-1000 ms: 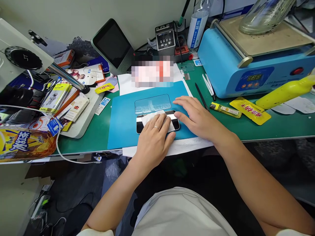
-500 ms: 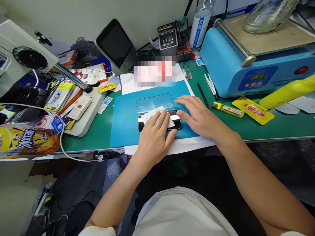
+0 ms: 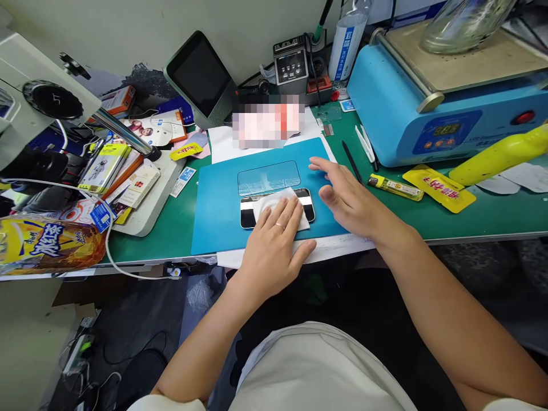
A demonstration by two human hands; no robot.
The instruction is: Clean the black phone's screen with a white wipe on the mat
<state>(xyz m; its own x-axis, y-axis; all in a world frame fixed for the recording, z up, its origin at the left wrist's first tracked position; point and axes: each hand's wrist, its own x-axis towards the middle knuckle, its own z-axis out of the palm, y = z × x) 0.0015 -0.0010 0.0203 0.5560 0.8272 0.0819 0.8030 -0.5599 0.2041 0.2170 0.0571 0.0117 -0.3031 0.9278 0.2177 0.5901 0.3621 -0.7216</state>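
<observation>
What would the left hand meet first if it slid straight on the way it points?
Beyond the white cloth and phone beneath it, the left hand would probably meet the clear sheet, though depth is unclear.

The left hand (image 3: 274,248), flat on the white wipe (image 3: 276,197), hides part of it, and together they cover the middle of the phone (image 3: 247,217), so that stretch of its face cannot be made out. Coarse pixel blocks mask whatever pink-and-white item (image 3: 268,123) lies behind the blue mat (image 3: 218,200). The left edge cuts off the white instrument (image 3: 25,64) and the amber drink bottle (image 3: 47,244), the top edge crops the glass jar (image 3: 464,28), the right edge trims the yellow bottle (image 3: 499,158), and the display digits (image 3: 446,129) are too small to read.
</observation>
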